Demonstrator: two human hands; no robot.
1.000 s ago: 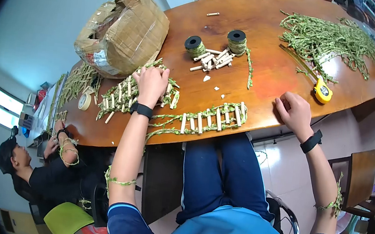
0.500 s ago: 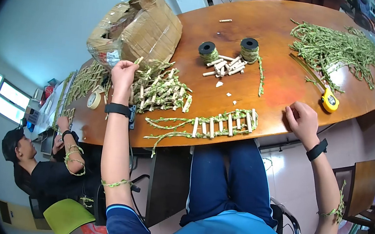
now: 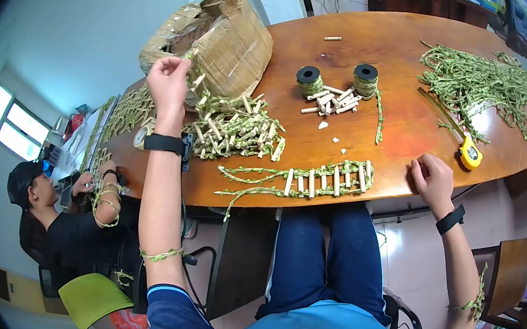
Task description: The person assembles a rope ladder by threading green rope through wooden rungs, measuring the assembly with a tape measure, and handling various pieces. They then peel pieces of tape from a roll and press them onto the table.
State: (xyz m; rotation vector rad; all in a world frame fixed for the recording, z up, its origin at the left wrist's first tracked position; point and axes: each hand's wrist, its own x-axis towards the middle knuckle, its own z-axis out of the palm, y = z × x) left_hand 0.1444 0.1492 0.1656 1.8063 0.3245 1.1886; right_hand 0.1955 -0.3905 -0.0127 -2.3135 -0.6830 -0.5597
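Observation:
My left hand is raised over the left side of the table, thumb and fingers pinched on a leafy rope ladder. That ladder, with pale wooden rungs, hangs between the hand and a heap of similar ladders. At the table's front edge, my right hand rests in a loose fist, with nothing visible in it. A short rope ladder with two loose rope tails lies flat in front of me, left of my right hand.
Two spools of green leafy twine stand behind a pile of wooden sticks. A yellow tape measure lies at right, near a heap of leafy cord. A torn cardboard box stands back left. Another person sits at left.
My left hand has risen, lifting the end of the rope ladder higher off the heap. My right hand stays curled at the table edge. The whole view has shifted slightly.

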